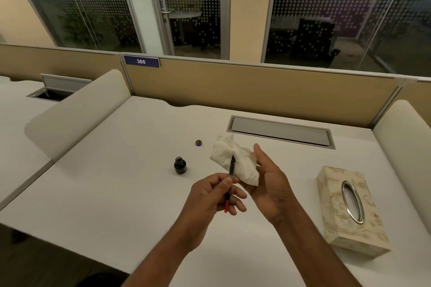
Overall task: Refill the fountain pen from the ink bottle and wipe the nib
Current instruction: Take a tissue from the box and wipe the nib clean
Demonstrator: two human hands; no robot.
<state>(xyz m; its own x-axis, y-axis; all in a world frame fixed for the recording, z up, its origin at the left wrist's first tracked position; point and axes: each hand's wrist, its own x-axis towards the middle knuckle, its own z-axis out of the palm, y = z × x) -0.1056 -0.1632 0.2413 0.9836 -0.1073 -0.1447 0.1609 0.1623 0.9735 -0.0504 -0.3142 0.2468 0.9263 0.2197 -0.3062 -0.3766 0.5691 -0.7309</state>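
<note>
Now wiping step: my left hand (215, 193) pinched pen (231, 171), nib up against tissue (235, 161) cupped in right hand (268, 184). Bottle (180, 165) stood open, cap (198, 142) apart. Next likely: fold tissue round nib.

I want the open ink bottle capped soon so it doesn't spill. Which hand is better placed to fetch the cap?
Probably neither is free: the left hand holds the pen, the right hand the tissue. The right sits somewhat nearer the cap, so dropping the tissue seems easiest.
</note>
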